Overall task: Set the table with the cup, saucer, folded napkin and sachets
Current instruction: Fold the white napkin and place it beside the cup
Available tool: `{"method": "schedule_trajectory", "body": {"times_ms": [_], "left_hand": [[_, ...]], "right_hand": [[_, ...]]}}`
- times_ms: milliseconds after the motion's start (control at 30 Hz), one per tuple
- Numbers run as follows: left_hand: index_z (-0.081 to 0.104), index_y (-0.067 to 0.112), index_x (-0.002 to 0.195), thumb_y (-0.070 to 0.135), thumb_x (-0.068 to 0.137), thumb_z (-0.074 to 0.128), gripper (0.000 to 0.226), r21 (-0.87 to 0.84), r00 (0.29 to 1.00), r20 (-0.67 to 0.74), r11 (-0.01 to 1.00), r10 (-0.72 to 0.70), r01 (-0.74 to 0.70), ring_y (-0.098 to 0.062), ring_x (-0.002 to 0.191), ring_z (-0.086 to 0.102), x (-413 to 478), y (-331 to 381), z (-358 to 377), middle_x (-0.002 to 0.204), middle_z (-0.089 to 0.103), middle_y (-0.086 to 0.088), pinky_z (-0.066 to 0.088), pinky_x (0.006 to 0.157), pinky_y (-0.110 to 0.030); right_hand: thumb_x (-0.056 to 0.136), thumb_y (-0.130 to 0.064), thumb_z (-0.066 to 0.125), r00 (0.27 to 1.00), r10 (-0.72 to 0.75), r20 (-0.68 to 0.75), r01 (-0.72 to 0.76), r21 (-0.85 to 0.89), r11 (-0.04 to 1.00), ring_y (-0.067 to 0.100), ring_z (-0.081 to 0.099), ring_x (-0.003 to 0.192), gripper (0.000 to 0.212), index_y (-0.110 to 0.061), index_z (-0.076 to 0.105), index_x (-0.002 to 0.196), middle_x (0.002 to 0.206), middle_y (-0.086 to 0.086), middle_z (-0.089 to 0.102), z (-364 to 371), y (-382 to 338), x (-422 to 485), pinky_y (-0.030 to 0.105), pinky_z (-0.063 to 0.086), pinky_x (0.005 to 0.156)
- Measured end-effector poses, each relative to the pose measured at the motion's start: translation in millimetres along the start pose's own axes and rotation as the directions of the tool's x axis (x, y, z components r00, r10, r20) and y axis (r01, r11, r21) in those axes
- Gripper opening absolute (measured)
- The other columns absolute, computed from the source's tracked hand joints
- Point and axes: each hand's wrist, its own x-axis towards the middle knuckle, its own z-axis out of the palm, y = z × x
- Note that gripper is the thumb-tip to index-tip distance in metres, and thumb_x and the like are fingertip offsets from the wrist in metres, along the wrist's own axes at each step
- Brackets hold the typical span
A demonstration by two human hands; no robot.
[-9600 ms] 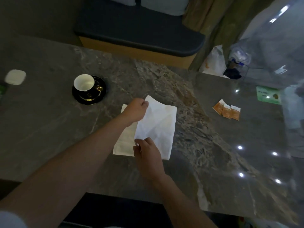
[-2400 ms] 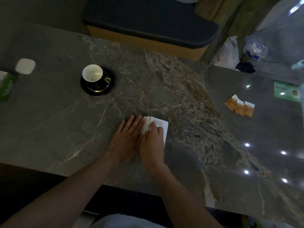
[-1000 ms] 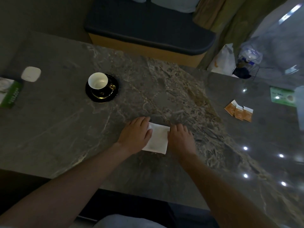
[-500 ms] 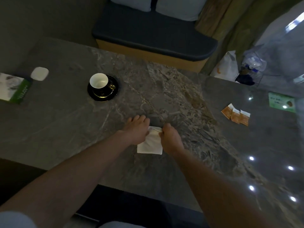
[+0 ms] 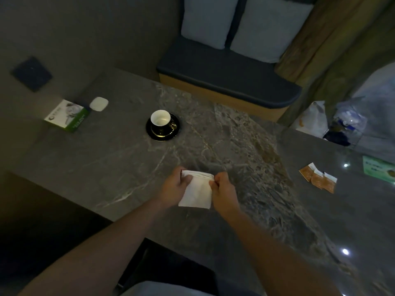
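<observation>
The cup [image 5: 160, 118] is sitting on its saucer [image 5: 162, 135] far left (untouched). Centre, the left hand [image 5: 174, 188] and right hand [image 5: 223, 192] are now pinching the folded napkin [image 5: 197, 192] by its top corners, lifting it off the table [image 5: 119, 159] where it was being pressed flat; folding looks finished. The sachets [image 5: 318, 178] are waiting right.

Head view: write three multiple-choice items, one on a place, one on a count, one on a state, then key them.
1. Where is the cup?
A. on the saucer
B. on the bench
C. beside the sachets

2. How many sachets lie on the table?
A. one
B. three
C. five

3. What state is the napkin in?
A. spread flat
B. crumpled into a ball
C. folded, held by both hands

Key: A, the cup stands on the dark saucer; B, three orange packets lie together; C, left hand and right hand pinch its top corners.
</observation>
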Motion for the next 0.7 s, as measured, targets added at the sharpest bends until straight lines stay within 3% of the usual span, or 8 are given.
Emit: {"method": "schedule_trajectory", "body": {"times_ms": [67, 233, 400, 533, 700], "left_hand": [[0.048, 0.007, 0.129, 0.03, 0.108, 0.044, 0.032, -0.005, 0.993, -0.108, 0.999, -0.048, 0.047, -0.025, 0.096, 0.058, -3, -5, -1, 0.106, 0.059, -0.006, 0.041, 0.08, -0.032], [0.049, 0.007, 0.121, 0.032, 0.109, 0.035, 0.031, -0.07, 0.958, -0.273, 0.995, -0.092, 0.075, -0.023, 0.091, 0.057, 12, -26, -24, 0.101, 0.057, -0.006, 0.039, 0.076, -0.032], [0.053, 0.012, 0.121, 0.035, 0.108, 0.034, 0.032, -0.017, 0.966, -0.253, 0.999, -0.052, 0.049, -0.019, 0.092, 0.057, 43, -59, -67, 0.105, 0.059, -0.003, 0.041, 0.078, -0.031], [0.052, 0.014, 0.125, 0.036, 0.108, 0.034, 0.033, 0.023, 0.977, -0.21, 0.999, -0.036, 0.042, -0.02, 0.098, 0.058, 73, -79, -102, 0.11, 0.059, -0.002, 0.04, 0.079, -0.031], [0.045, 0.014, 0.139, 0.039, 0.106, 0.042, 0.042, 0.035, 0.98, -0.189, 0.997, -0.067, 0.075, -0.025, 0.107, 0.062, 108, -93, -136, 0.125, 0.062, -0.008, 0.046, 0.082, -0.033]], "right_hand": [[0.103, -0.03, 0.047, 1.0, 0.012, -0.018, -0.011, 0.047, 0.999, 0.012, 0.06, 0.081, 0.008, -0.029, 0.039, 0.101, 0.091, -0.006, 0.056, 13, -14, 2, 0.029, 0.054, 0.066], [0.104, -0.031, 0.045, 0.996, 0.07, -0.051, -0.064, 0.114, 0.991, 0.005, 0.055, 0.082, 0.007, -0.03, 0.04, 0.101, 0.09, -0.012, 0.052, 57, -54, 15, 0.02, 0.044, 0.06], [0.104, -0.035, 0.041, 0.988, 0.144, -0.051, -0.131, 0.194, 0.972, 0.011, 0.059, 0.086, 0.009, -0.026, 0.042, 0.104, 0.096, -0.008, 0.055, 98, -89, 32, 0.036, 0.058, 0.067], [0.104, -0.036, 0.04, 0.98, 0.19, -0.067, -0.17, 0.231, 0.958, 0.013, 0.061, 0.086, 0.009, -0.027, 0.042, 0.105, 0.097, -0.005, 0.056, 128, -118, 53, 0.04, 0.061, 0.069], [0.104, -0.038, 0.039, 0.965, 0.253, -0.069, -0.227, 0.264, 0.937, 0.012, 0.061, 0.087, 0.006, -0.033, 0.039, 0.107, 0.099, -0.01, 0.053, 157, -145, 80, 0.031, 0.058, 0.063]]}}
